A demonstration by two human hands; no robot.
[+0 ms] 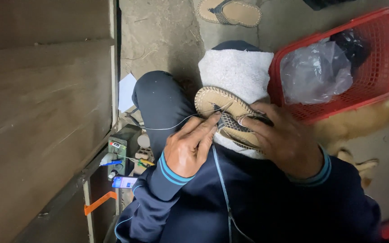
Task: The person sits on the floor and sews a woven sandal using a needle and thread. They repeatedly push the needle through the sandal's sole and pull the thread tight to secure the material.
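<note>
Centrally, a tan woven-soled sandal [223, 118] with dark patterned strap is steadied on a white towel [236, 69] by the right hand [284, 139], fingers closed over it; a thread [176, 122] is pinched narrowly by the left hand [190, 146].

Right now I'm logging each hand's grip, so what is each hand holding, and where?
The right hand clamps the sandal over its woven strap, on the towel. The left hand pinches a needle with white thread at the strap.

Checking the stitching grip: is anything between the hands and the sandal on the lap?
Nothing visible: the left hand pinches the needle at the sandal, and the right hand rests directly on it.
</note>
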